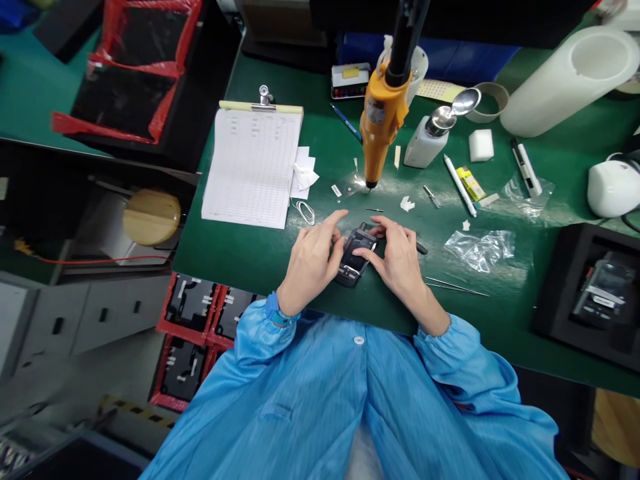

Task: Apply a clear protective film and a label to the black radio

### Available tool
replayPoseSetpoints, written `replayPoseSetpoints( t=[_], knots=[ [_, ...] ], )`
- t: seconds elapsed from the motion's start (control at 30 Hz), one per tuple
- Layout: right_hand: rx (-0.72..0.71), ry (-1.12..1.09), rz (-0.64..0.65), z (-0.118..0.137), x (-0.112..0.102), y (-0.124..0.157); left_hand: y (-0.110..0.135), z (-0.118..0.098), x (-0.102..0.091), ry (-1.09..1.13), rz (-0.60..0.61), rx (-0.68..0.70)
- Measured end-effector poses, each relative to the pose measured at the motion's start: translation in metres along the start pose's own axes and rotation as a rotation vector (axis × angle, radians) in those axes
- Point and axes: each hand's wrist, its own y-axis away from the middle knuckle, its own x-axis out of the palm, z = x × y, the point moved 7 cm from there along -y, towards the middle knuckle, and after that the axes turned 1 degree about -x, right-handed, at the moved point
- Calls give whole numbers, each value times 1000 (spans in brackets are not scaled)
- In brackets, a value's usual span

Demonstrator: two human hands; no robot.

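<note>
The handheld device (351, 263) is lying on the green tabletop (500, 333) near its front edge, between the two hands. The left hand (314, 261) is hovering loosely at its left side, thumb and forefinger spreading apart; the right hand (400, 257) is laying its thumb across the screen, though whether it's gripping, I cannot tell. Just beyond, the orange electric screwdriver (383, 117) is hanging nose-down, crowding the space straight ahead. A dark-handled tool (421, 248) is peeking out from behind the right hand, and tweezers (457, 287) are lying close to that wrist. Over on the left, a clipboard (253, 167) is taking up plenty of room, with a white cable (305, 212) curling beside it. On the right, a clear plastic bag (483, 250) is catching the light, a bottle (425, 143) is standing behind, and a black tray (555, 287) is holding another device (603, 293).
</note>
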Motion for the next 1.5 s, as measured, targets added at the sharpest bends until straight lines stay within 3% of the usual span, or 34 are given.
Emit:
replayPoseSetpoints(
  t=[0.17,0.33,0.6,1.17,1.33,1.5],
  knots=[
    [-4,6,43,0,-1,1,15,5,-1,19,13,-10],
    [-57,16,86,6,2,2,44,17,10,164,45,-148],
    [-25,-31,142,3,5,-2,69,19,24,296,-31,-255],
    [-47,4,-26,2,-2,-14,71,16,31,327,-36,-271],
    [-24,-1,-21,0,0,-13,56,29,23,344,-173,-418],
    [-20,0,-39,1,0,-12,32,27,15,310,-70,-323]
  ],
)
